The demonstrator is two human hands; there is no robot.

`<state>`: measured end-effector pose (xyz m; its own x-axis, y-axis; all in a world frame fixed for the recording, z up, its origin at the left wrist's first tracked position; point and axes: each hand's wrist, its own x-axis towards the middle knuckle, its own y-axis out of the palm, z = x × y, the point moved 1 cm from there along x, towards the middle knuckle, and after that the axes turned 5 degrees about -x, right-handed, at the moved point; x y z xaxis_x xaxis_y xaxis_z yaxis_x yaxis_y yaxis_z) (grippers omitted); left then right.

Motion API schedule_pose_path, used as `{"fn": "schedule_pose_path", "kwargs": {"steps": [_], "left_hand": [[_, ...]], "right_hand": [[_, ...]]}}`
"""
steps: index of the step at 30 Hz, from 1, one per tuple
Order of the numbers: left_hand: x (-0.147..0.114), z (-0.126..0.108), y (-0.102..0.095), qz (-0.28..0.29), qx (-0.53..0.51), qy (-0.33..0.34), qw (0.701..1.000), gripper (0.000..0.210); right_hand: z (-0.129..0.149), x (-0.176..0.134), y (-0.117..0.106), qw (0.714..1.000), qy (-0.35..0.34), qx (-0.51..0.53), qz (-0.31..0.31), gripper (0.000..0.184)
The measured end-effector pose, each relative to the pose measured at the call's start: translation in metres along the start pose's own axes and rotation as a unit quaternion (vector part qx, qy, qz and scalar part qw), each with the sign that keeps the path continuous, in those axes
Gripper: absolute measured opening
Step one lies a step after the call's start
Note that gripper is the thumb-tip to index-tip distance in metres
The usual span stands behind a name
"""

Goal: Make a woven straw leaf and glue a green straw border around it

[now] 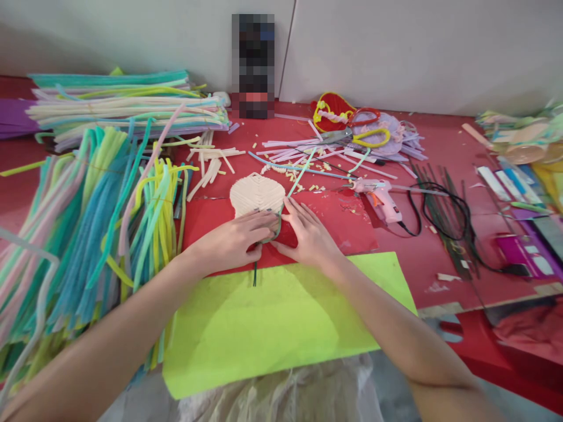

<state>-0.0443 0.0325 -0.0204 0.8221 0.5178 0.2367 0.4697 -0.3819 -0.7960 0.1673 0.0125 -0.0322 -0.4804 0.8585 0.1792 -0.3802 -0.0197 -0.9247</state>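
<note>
A cream leaf-shaped piece (257, 192) made of rows of chenille stems lies flat before me, with a green lower edge partly hidden by my fingers. Two dark stem ends (254, 275) stick out below it. My left hand (237, 235) is closed over the lower part of the piece, fingers bent on top and thumb below. At its right edge, my right hand (311, 233) has its fingers close round a mint chenille stem (301, 172), which runs up and away from the fingertips. The exact grip of the right fingertips is partly hidden.
Bundles of coloured chenille stems (79, 234) fill the left side. A lime green sheet (272, 328) covers the front edge. Scissors (336, 137) lie among lilac offcuts at the back. A pink glue gun (380, 198) with a black cord (448, 205) sits to the right.
</note>
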Motion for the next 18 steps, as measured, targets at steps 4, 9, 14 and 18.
{"fn": "schedule_pose_path", "kwargs": {"steps": [4,9,14,18], "left_hand": [[-0.0003,0.0006,0.0003,0.006,0.007,-0.003,1.0,0.032],[-0.0012,0.0015,0.0,0.004,-0.014,-0.008,1.0,0.032],[-0.0021,0.0033,-0.0008,-0.011,-0.05,-0.033,0.998,0.032],[-0.0025,0.0047,-0.0009,-0.005,-0.065,-0.037,0.997,0.023]], "right_hand": [[0.0009,0.0,0.0001,1.0,0.001,-0.01,0.003,0.055],[0.0042,-0.0007,0.0023,1.0,0.008,-0.018,0.005,0.072],[0.0071,-0.0009,0.0032,0.999,0.019,-0.027,0.005,0.065],[0.0094,-0.001,0.0036,0.999,0.029,-0.035,0.009,0.06]]}}
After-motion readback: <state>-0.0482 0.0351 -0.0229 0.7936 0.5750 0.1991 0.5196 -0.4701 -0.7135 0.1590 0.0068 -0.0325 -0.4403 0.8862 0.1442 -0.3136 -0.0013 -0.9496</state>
